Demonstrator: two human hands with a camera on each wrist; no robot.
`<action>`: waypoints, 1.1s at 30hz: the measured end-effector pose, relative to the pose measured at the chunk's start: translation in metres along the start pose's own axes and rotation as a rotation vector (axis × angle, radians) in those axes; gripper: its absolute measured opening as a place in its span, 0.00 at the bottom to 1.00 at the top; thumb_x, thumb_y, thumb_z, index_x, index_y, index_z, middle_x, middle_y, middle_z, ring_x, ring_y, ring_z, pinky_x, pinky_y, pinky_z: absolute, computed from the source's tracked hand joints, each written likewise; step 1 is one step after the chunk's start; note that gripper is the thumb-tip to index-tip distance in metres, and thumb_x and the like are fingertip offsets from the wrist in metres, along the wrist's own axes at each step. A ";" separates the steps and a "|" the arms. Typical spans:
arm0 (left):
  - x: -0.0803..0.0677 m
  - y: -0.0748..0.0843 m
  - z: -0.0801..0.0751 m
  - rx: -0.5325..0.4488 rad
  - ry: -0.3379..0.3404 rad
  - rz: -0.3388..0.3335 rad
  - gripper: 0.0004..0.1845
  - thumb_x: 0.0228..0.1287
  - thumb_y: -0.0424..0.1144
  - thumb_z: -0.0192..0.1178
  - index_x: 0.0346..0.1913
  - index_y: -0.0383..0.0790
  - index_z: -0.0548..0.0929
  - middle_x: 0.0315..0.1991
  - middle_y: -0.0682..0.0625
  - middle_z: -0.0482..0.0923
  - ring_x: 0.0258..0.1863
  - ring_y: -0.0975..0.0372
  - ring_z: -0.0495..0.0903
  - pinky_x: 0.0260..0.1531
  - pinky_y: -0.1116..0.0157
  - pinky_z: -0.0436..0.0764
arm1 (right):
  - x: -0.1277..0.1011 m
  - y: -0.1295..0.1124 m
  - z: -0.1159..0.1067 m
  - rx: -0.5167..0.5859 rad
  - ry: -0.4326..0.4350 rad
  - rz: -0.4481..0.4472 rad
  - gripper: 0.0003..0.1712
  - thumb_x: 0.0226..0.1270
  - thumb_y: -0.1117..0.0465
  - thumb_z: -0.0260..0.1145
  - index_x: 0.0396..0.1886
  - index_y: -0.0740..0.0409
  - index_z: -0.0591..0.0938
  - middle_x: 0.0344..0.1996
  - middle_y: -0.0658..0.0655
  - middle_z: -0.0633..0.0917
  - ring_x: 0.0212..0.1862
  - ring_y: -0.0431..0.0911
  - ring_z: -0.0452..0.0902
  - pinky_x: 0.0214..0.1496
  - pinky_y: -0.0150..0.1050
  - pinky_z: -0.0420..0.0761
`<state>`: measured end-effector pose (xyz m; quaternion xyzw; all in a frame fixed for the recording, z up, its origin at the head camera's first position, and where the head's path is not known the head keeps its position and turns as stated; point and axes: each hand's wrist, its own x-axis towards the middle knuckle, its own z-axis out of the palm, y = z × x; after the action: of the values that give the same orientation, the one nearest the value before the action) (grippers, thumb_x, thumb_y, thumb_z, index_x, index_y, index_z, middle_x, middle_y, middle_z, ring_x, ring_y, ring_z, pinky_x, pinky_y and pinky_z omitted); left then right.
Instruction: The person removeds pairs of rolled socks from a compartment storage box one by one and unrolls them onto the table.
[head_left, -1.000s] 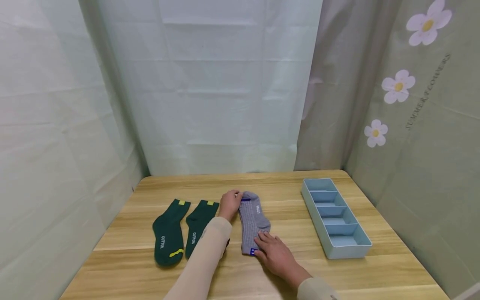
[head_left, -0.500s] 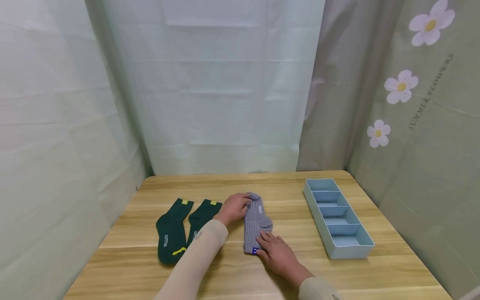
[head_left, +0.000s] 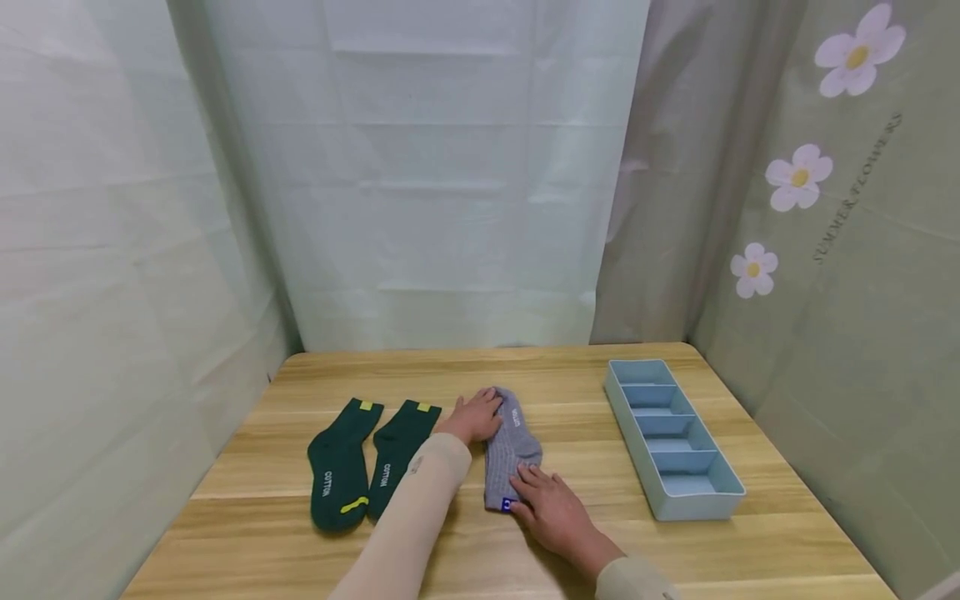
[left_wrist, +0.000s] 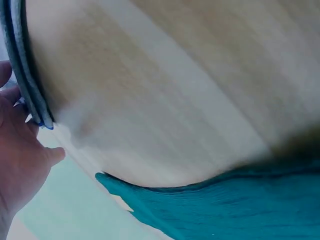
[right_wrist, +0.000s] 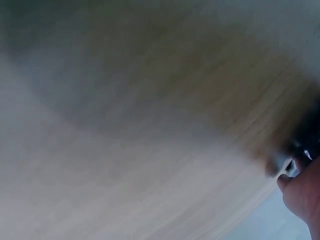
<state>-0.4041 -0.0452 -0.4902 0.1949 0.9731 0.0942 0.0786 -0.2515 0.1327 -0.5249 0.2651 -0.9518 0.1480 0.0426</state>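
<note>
A grey ribbed sock (head_left: 508, 450) lies lengthwise on the wooden table (head_left: 675, 550), with what looks like two layers at its edge (left_wrist: 27, 85). My left hand (head_left: 476, 417) rests on the cuff at the sock's far end, fingers laid over the fabric; its palm (left_wrist: 17, 165) shows beside the sock's edge. My right hand (head_left: 546, 505) presses flat fingers on the near toe end, next to a small blue mark. The right wrist view is blurred and shows only table and a bit of the right hand (right_wrist: 306, 197).
Two dark green socks (head_left: 336, 467) (head_left: 396, 454) lie side by side left of the grey one; part of one green sock (left_wrist: 235, 205) shows under my left forearm. A light blue divided tray (head_left: 722, 492) stands at the right. Curtains close off the table's back and sides.
My left hand slid rightward from the cuff's left edge onto the cuff itself. The right hand stayed on the toe end.
</note>
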 end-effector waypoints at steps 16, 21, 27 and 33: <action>-0.011 0.001 -0.028 0.003 -0.127 -0.100 0.25 0.78 0.40 0.44 0.74 0.47 0.67 0.76 0.49 0.57 0.75 0.55 0.54 0.72 0.49 0.54 | 0.001 0.006 -0.008 -0.076 0.081 0.056 0.22 0.76 0.46 0.55 0.50 0.54 0.88 0.57 0.57 0.83 0.60 0.54 0.78 0.68 0.64 0.61; -0.019 -0.004 -0.038 0.008 -0.182 -0.114 0.25 0.78 0.40 0.42 0.75 0.51 0.65 0.76 0.51 0.58 0.74 0.55 0.57 0.71 0.56 0.58 | 0.000 0.014 -0.012 -0.062 0.085 0.080 0.21 0.75 0.46 0.57 0.46 0.53 0.90 0.55 0.56 0.85 0.59 0.55 0.78 0.68 0.65 0.60; -0.024 -0.008 -0.041 0.053 -0.226 -0.106 0.26 0.78 0.39 0.42 0.76 0.53 0.63 0.76 0.52 0.57 0.74 0.56 0.57 0.71 0.57 0.59 | 0.000 0.022 -0.021 -0.073 0.097 0.097 0.16 0.71 0.48 0.62 0.41 0.52 0.91 0.52 0.57 0.86 0.58 0.58 0.78 0.67 0.68 0.58; -0.030 -0.012 -0.038 0.098 -0.209 -0.086 0.26 0.78 0.37 0.43 0.76 0.51 0.65 0.75 0.50 0.60 0.73 0.56 0.60 0.70 0.57 0.61 | 0.000 0.028 -0.025 -0.110 0.098 0.088 0.13 0.66 0.50 0.68 0.40 0.53 0.90 0.51 0.57 0.86 0.58 0.59 0.78 0.65 0.69 0.60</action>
<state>-0.3882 -0.0740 -0.4527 0.1656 0.9705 0.0221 0.1738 -0.2658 0.1630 -0.5081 0.2126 -0.9661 0.1099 0.0973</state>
